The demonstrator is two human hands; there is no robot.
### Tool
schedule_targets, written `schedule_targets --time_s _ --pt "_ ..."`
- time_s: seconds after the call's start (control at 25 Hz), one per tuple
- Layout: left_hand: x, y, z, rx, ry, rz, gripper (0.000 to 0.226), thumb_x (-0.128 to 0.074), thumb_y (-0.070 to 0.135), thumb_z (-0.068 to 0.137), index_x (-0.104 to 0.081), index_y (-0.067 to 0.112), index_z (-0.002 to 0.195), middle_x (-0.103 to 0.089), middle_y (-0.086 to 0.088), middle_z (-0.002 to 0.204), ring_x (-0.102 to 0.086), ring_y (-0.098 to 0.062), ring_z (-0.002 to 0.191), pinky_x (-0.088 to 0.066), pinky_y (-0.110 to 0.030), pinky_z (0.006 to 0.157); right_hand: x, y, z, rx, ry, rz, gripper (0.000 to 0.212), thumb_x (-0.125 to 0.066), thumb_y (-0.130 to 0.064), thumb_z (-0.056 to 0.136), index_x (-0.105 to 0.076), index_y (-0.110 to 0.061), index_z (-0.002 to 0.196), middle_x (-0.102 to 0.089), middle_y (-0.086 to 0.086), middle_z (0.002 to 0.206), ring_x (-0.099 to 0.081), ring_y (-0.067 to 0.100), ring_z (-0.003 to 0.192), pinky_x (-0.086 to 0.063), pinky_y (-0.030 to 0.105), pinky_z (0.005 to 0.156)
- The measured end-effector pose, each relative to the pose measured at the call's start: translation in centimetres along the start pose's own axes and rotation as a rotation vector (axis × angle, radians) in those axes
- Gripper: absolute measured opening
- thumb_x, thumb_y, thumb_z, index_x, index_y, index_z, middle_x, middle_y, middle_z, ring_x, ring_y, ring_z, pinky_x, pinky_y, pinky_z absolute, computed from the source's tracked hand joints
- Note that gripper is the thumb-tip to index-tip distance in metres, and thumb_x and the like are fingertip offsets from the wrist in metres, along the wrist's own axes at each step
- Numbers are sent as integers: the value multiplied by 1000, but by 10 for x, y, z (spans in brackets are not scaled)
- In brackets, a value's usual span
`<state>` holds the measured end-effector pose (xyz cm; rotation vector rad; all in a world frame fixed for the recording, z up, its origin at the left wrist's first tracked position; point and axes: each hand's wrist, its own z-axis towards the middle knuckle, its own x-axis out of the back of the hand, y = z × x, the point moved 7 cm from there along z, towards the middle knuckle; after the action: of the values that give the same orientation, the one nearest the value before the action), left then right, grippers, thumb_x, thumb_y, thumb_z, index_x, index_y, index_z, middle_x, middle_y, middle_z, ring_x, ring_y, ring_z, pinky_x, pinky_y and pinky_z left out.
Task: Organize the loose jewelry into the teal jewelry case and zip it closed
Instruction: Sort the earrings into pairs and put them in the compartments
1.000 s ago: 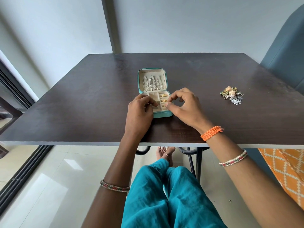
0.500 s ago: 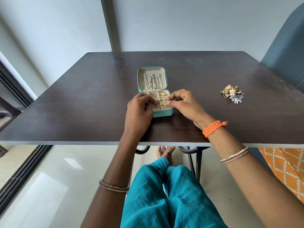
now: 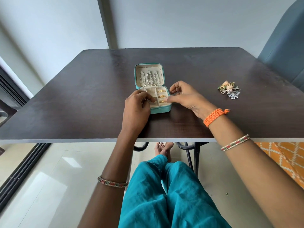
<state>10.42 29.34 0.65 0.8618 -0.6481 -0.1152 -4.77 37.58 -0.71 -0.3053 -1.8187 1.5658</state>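
Note:
The teal jewelry case (image 3: 162, 110) lies open in the middle of the dark table (image 3: 79, 99), its lid upright with three silver chains (image 3: 149, 78) hanging inside. Gold rings (image 3: 161, 96) sit in the right column of the cream compartments. My left hand (image 3: 136, 109) covers the case's left side, with its fingers curled over the left compartments and edge. My right hand (image 3: 185, 96) is at the case's right side, thumb tip on the rim by the nearest ring, fingers arched apart above it. A pile of loose jewelry (image 3: 229, 91) lies on the table far to the right.
A blue-grey chair back (image 3: 283, 46) rises behind the table's right corner. The table's near edge (image 3: 65, 140) runs just above my teal-clad knees. Orange patterned fabric (image 3: 279, 155) shows below the table at right. A sliding door track lies on the floor at left.
My right hand has slid off the compartments to the case's right rim and its fingers have spread apart. The gold rings it covered now show. My left hand has stayed on the case.

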Motion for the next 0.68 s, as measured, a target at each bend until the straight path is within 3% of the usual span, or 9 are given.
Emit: schedule_targets --time_s 0.08,0.2,0.32,0.44,0.56,0.68 --pt "0 -1 1 9 0 3 31 -46 -12 79 -71 6 79 -58 5 99 -55 -7 86 -40 0 65 10 0 -4 13 21 158 21 -72 -14 79 -54 -21 88 -54 -4 84 -48 7 75 -41 14 65" --pt "-1 -2 0 12 1 -7 32 -46 -12 79 -71 8 78 -59 6 99 -56 -6 85 -41 -1 67 56 0 -11 94 212 267 17 -64 -4 82 -58 -20 81 -56 -3 75 -51 7 67 -41 19 58" --pt "0 -1 0 21 -5 -29 32 -46 -12 80 -71 7 78 -58 7 98 -56 -1 81 -41 -1 67 127 7 -19 131 470 103 26 -57 2 82 -61 -23 73 -54 -2 68 -48 5 60 -39 16 52" --pt "0 -1 0 23 3 -51 32 -48 -14 79 -71 8 78 -60 7 96 -55 -1 81 -40 0 68 194 27 -21 112 619 -224 32 -55 1 82 -65 -27 70 -60 0 68 -47 6 60 -40 23 60" --pt "1 -2 0 27 6 -38 30 -50 -12 81 -72 8 79 -61 6 99 -55 -5 88 -41 0 71 208 43 -11 24 471 -524 17 -58 -9 89 -73 -16 89 -70 8 90 -57 13 79 -41 24 76" --pt "1 -2 0 30 8 -13 30 -51 -11 82 -73 9 79 -60 8 99 -53 -1 86 -42 0 70 186 45 -10 12 293 -671 14 -67 -24 85 -73 -20 98 -67 1 87 -58 14 82 -41 22 77"
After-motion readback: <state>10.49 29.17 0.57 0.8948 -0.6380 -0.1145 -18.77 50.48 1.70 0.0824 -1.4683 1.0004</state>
